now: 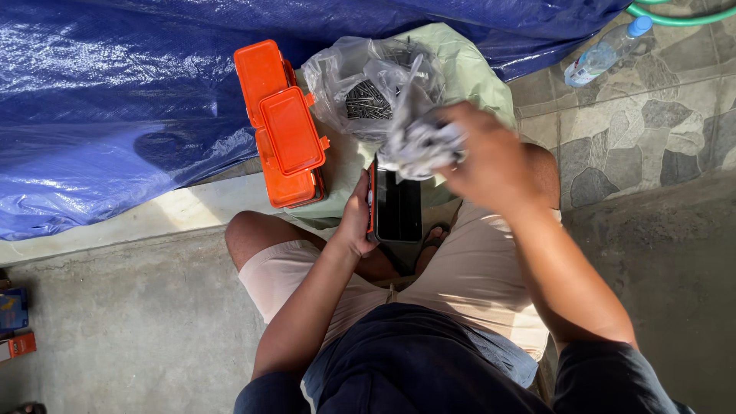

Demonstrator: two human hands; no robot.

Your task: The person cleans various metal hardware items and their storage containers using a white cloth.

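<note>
nails were still heaped in the clear bag (368, 88); a crumpled bag (418, 146) was clenched in the right hand (491, 157) above the empty black-lined case (395, 205), gripped by the left hand (354, 218).

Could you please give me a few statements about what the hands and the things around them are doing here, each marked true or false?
1. The left hand holds an open box with a dark inside. True.
2. The right hand rests empty on the knee. False: it grips a crumpled plastic bag above the box.
3. An orange case lies beside a clear bag of nails. True.
4. The plastic bottle stands upright on the blue tarp. False: it lies on the stone paving.
</note>
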